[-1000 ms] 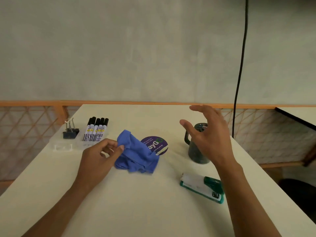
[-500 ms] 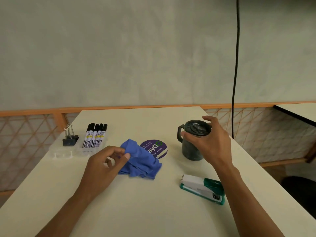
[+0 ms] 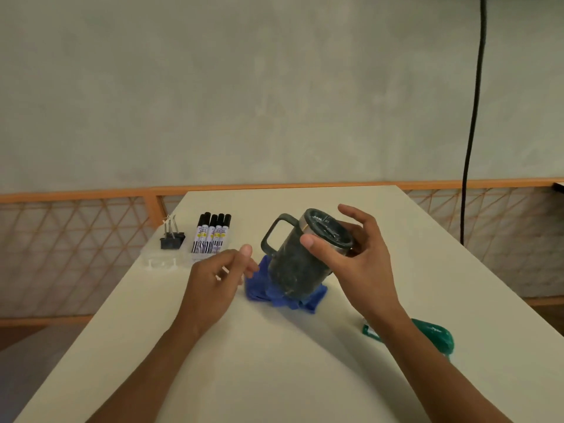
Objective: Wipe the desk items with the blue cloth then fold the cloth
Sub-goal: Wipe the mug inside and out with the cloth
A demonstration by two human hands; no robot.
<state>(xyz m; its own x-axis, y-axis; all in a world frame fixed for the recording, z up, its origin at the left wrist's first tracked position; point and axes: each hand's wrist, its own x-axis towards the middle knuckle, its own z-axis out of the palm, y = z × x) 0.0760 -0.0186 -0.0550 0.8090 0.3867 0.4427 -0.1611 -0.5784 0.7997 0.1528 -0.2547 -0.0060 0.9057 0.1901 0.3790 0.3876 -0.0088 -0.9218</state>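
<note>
Head view: the blue cloth lies crumpled at mid-table, under the tilted dark mug. The right hand grips the mug's rim with curled thumb and fingers. The left hand, fingers loosely curled, reaches the cloth's 9 o'clock edge; whether it pinches, I cannot tell. The table is cream, with a grey wall at 12 o'clock.

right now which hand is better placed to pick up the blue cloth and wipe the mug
Left. The left hand is free, fingers beside the blue cloth; the right hand is busy gripping the tilted mug above it.
</note>
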